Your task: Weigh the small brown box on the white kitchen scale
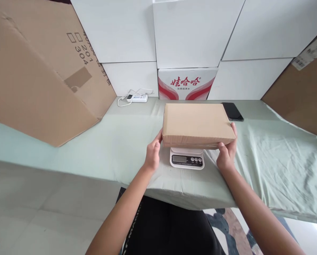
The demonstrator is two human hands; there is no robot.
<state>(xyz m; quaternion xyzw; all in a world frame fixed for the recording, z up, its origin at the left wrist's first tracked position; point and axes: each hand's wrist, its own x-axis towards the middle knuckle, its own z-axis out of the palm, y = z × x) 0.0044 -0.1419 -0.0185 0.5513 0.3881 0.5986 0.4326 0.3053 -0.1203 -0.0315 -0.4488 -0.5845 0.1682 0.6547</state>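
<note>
A closed brown cardboard box [197,122] is held between my two hands, over a white digital kitchen scale [187,164]. My left hand [153,153] grips the box's left end, with the thumb toward me and the fingers partly hidden. At the right front corner, my right hand [227,150] has its thumb on the front face and its fingers along the side. The box covers the scale's platform, and I cannot tell whether it touches it. Only the scale's front panel shows, with a grey display and several round buttons.
A black phone [232,111] lies behind the box's right end. A white power strip with a cable [137,98] is at the back left. Large cartons flank the green cloth-covered table [121,141]: one left [41,71], one right [304,85]. White boxes [185,35] form a wall behind.
</note>
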